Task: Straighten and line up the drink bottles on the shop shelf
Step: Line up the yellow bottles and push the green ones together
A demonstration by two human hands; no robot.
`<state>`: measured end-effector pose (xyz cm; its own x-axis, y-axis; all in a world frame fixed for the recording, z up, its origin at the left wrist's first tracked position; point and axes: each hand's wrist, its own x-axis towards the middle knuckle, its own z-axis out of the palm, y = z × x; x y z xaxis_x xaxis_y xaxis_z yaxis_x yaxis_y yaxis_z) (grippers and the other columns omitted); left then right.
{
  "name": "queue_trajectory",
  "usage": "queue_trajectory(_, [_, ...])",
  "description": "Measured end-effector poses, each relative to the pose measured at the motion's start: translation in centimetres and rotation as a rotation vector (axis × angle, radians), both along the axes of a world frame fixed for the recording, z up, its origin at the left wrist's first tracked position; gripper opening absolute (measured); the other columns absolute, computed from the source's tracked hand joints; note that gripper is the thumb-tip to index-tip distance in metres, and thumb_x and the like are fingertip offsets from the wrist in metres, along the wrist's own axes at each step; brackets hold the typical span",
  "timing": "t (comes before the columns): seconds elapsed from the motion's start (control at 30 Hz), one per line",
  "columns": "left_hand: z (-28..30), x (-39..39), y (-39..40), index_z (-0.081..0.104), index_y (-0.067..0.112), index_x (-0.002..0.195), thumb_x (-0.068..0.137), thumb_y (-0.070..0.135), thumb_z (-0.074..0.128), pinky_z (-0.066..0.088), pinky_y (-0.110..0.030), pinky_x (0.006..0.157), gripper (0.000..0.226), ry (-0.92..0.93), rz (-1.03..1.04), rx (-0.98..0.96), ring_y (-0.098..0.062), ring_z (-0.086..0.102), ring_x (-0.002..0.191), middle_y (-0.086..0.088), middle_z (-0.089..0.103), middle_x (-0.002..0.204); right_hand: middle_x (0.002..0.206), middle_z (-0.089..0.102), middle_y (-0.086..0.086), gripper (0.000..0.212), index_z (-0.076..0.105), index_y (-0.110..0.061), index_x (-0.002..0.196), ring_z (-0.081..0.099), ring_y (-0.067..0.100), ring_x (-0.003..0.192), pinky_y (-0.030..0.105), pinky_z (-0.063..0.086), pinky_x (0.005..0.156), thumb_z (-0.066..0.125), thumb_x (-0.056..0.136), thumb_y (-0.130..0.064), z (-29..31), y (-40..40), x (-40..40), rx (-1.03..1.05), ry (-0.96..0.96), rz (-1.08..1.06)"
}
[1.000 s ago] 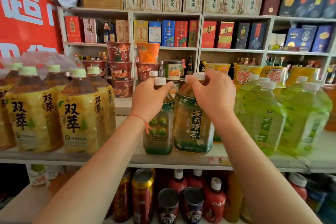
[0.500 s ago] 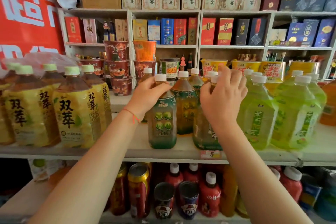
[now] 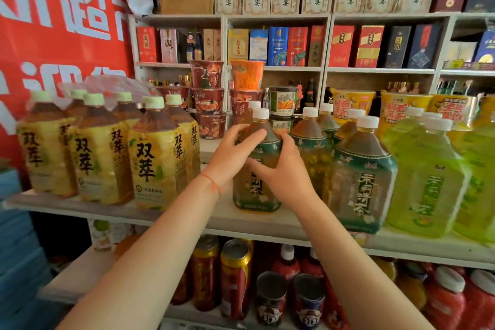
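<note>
A green-labelled tea bottle (image 3: 255,195) with a white cap stands upright near the front of the white shelf (image 3: 187,218). My left hand (image 3: 230,158) grips its shoulder from the left. My right hand (image 3: 284,171) wraps round its front and right side. Right of it stands another green-labelled tea bottle (image 3: 361,177), with more of the same behind it. A group of yellow-labelled tea bottles (image 3: 152,158) fills the shelf's left part. Light green bottles (image 3: 428,179) stand at the right.
Stacked instant noodle cups (image 3: 207,99) sit behind the bottles. Boxed goods fill the back shelves (image 3: 276,45). Cans (image 3: 235,278) and red bottles (image 3: 447,300) stand on the lower shelf. A red banner (image 3: 59,21) covers the left wall.
My right hand has left the bottles on the right and come onto the front bottle that my left hand holds. Both hands have slid down from its cap to its shoulder and body.
</note>
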<state>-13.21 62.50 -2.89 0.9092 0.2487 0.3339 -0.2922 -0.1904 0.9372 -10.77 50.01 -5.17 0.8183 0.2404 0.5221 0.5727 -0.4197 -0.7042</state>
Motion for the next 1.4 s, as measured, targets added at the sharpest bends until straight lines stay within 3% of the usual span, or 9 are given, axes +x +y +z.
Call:
queue_trajectory(0.23, [-2.5, -0.2, -0.9, 0.064, 0.033, 0.124, 0.072, 0.065, 0.075, 0.045, -0.045, 0.109, 0.062, 0.044, -0.149, -0.362, -0.016, 0.062, 0.122, 0.004, 0.069, 0.127, 0.149, 0.040, 0.017, 0.078, 0.029, -0.002, 0.152, 0.037, 0.029, 0.140, 0.045, 0.040, 0.114, 0.059, 0.093, -0.044, -0.9, 1.3, -2.0, -0.067, -0.432, -0.278])
queue_trajectory(0.57, [-3.5, -0.4, -3.8, 0.073, 0.015, 0.119, 0.102, 0.033, 0.052, 0.046, -0.039, 0.108, 0.032, 0.158, -0.281, -0.594, -0.022, 0.064, 0.115, -0.006, 0.072, 0.118, 0.146, 0.045, 0.025, 0.068, 0.037, 0.006, 0.147, 0.040, 0.039, 0.139, 0.052, 0.026, 0.120, 0.055, 0.092, -0.030, -1.2, -0.3, -1.9, -0.061, -0.652, -0.677])
queue_trajectory(0.67, [-3.1, -0.2, -1.2, 0.069, 0.010, 0.117, 0.106, 0.029, 0.043, 0.054, -0.033, 0.087, 0.034, 0.157, -0.155, -0.460, -0.019, 0.066, 0.099, -0.008, 0.071, 0.109, 0.151, 0.040, 0.027, 0.053, 0.045, 0.008, 0.143, 0.030, 0.042, 0.146, 0.056, 0.023, 0.121, 0.045, 0.091, -0.002, -1.3, 1.4, -2.5, -0.053, -0.822, -0.550])
queue_trajectory(0.73, [-2.7, 0.2, 0.9, 0.067, 0.009, 0.123, 0.106, 0.030, 0.044, 0.052, -0.039, 0.097, 0.035, 0.133, -0.057, -0.412, -0.020, 0.064, 0.108, -0.009, 0.070, 0.119, 0.150, 0.042, 0.024, 0.048, 0.051, 0.007, 0.138, 0.031, 0.038, 0.145, 0.053, 0.029, 0.120, 0.042, 0.092, 0.000, -1.5, 2.9, -2.6, -0.066, -0.881, -0.337])
queue_trajectory(0.87, [-2.3, 1.3, 3.2, 0.054, 0.009, 0.138, 0.105, 0.036, 0.042, 0.040, -0.039, 0.109, 0.045, 0.137, 0.037, -0.442, -0.012, 0.059, 0.103, 0.003, 0.066, 0.111, 0.152, 0.038, 0.006, 0.051, 0.035, -0.007, 0.150, 0.036, 0.021, 0.140, 0.035, 0.035, 0.114, 0.044, 0.100, -0.013, -1.3, 6.7, -1.9, 0.130, -0.212, -0.021])
queue_trajectory(0.97, [-2.3, 1.7, 3.4, 0.046, 0.014, 0.146, 0.106, 0.042, 0.036, 0.038, -0.036, 0.111, 0.050, 0.150, 0.079, -0.449, -0.016, 0.055, 0.121, 0.003, 0.054, 0.140, 0.157, 0.031, 0.005, 0.066, 0.019, -0.016, 0.157, 0.035, 0.027, 0.143, 0.051, 0.036, 0.115, 0.045, 0.097, -0.025, -0.1, 9.1, 1.8, 0.491, 0.362, -0.147])
queue_trajectory(1.2, [-2.3, 2.8, 3.7, 0.059, 0.023, 0.128, 0.109, 0.045, 0.025, 0.043, -0.026, 0.078, 0.044, 0.252, -0.051, -0.472, -0.008, 0.053, 0.100, 0.008, 0.054, 0.106, 0.143, 0.051, 0.010, 0.061, 0.036, -0.019, 0.149, 0.050, 0.033, 0.128, 0.056, 0.041, 0.108, 0.026, 0.097, -0.049, 0.6, 11.2, 6.7, 0.797, 0.486, -0.308])
queue_trajectory(1.3, [-2.6, 3.5, 3.9, 0.059, 0.031, 0.097, 0.107, 0.049, 0.028, 0.045, -0.032, 0.088, 0.037, 0.284, -0.054, -0.482, -0.008, 0.057, 0.099, 0.011, 0.062, 0.097, 0.113, 0.062, 0.006, 0.046, 0.056, -0.015, 0.128, 0.058, 0.025, 0.102, 0.045, 0.048, 0.095, 0.029, 0.100, -0.041, 0.4, 11.1, 7.0, 0.812, 0.469, -0.327])
queue_trajectory(1.4, [-2.7, 3.8, 4.2, 0.058, 0.030, 0.115, 0.104, 0.057, 0.030, 0.038, -0.041, 0.111, 0.040, 0.282, -0.036, -0.411, -0.010, 0.053, 0.113, 0.009, 0.063, 0.112, 0.121, 0.060, 0.007, 0.051, 0.059, -0.013, 0.124, 0.056, 0.027, 0.108, 0.047, 0.046, 0.099, 0.029, 0.098, -0.043, 0.5, 10.9, 6.9, 0.766, 0.473, -0.374])
